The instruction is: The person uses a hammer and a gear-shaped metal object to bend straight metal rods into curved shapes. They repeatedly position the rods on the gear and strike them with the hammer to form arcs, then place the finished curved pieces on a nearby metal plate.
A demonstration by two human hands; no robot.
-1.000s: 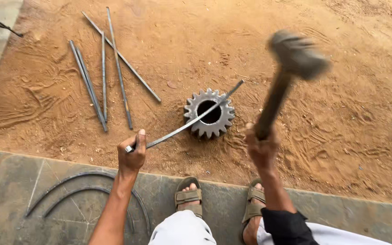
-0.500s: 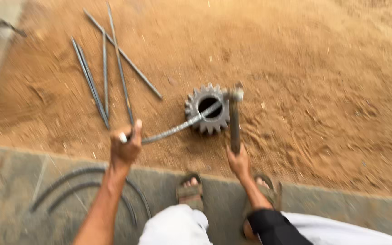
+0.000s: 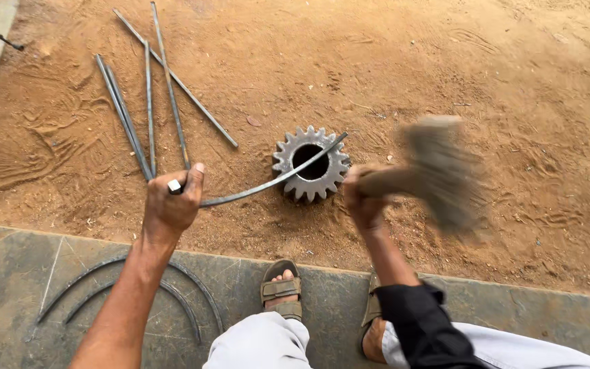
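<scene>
A single head-worn camera looks steeply down and forward from above the person's knees, close over both arms, taking in the stone ledge (image 3: 22, 273) underfoot and the sandy ground (image 3: 445, 68) stretching ahead beyond it.

Packages: none in view; labels: none in view; signs: none in view; screens: none in view; nothing printed shows anywhere on the sandy ground or stone slab

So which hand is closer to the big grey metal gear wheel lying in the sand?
Right. The right hand, gripping the blurred hammer, is just beside the grey toothed metal gear. The left hand holds the bent rod's far end, farther away.
</scene>
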